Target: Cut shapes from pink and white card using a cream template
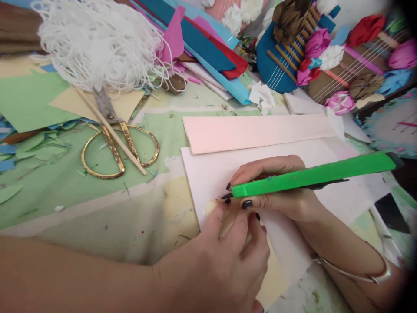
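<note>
Biggest piece on my feed is the white board (211,174), ctr to right of frame, lying flat; looks light and fairly stiff, so I'd steady it near the edges, as a crease or dent would prob. show. The white cord heap (100,43), upper left, reads as soft, v. light and snag-prone. The pale pink strip (254,132), above ctr, rests on the board's upper part; looks stiffish, w/ best hold at its short left end. Green tool (312,174), right of ctr, is in my right hand (293,203): thumb and fingers pinched round its front end, rear sticking out to the right. Prob. light, hard and a bit smooth, so gripping near the front gives most control; can't tell if the narrow dark tip is pen or blade, so I'd keep fingertips off it. Cream sheet (275,278), lower ctr, lies on the board partly under my left hand (228,248), fingers bent and a bit spread, tips pressing down close to the tool tip. Thin, bendy, likely to slide, so spread pressure suits it better than a pinch. Scissors (128,134), left of ctr, look rigid and heavier; take by the gold loops. Thin stick (112,135) across them: light, snappable, hold mid-length.
</note>
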Demonstrator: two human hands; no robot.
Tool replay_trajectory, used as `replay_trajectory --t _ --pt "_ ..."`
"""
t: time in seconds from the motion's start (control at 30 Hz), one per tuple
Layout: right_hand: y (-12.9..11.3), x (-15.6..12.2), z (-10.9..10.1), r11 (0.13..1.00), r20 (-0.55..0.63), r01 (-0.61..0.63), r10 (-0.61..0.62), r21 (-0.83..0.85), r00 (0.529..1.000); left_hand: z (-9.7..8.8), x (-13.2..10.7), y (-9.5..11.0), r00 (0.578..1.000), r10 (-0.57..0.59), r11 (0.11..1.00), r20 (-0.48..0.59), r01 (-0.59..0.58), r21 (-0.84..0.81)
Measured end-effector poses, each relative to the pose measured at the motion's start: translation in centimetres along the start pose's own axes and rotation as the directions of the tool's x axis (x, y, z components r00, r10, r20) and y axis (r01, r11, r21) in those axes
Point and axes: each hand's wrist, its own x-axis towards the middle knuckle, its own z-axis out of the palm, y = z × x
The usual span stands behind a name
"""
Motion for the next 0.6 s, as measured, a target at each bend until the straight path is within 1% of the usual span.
replay_trajectory --t 0.13,0.6 --pt "0.08 -0.01 0.03 1.000 0.002 -0.011 0.011 -0.008 1.000 -0.03 0.03 -0.11 1.000 -0.005 1.000 0.006 0.005 -0.003" --pt "-0.13 0.03 0.02 1.000 -0.043 -0.017 0.016 -0.012 0.999 0.10 0.14 -0.07 1.000 -0.003 1.000 -0.021 0.003 -0.007"
